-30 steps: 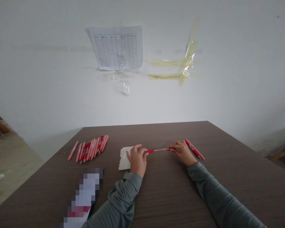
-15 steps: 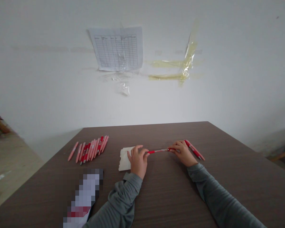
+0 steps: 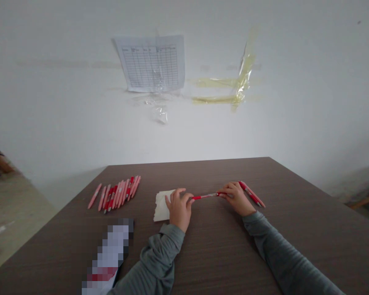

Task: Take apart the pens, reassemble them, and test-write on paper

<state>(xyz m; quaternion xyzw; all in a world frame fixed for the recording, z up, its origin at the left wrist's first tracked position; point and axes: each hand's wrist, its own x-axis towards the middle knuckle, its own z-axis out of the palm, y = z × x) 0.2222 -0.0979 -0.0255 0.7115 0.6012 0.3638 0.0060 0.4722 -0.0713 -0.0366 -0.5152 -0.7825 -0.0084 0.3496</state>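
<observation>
A red pen (image 3: 206, 196) with a clear middle part is stretched level between my two hands, just above the table. My left hand (image 3: 180, 207) pinches its left end between thumb and finger, over the right side of a torn piece of white paper (image 3: 161, 209). The pen's right end is in the closed fingertips of my right hand (image 3: 237, 198). Right beside that hand lie a few red and pink pens (image 3: 252, 194), side by side and slanted. The pen's two ends are partly hidden by my fingers.
On the left of the brown table (image 3: 215, 254) lies a row of several pink and red pens (image 3: 118, 194). A blurred-out flat object (image 3: 110, 254) lies near my left forearm. Behind the table stands a white wall with a taped printed sheet (image 3: 153, 63) and yellowish tape strips (image 3: 242, 78).
Almost nothing differs. My left hand and the pen's left end have shifted very slightly to the right; my right hand keeps its place.
</observation>
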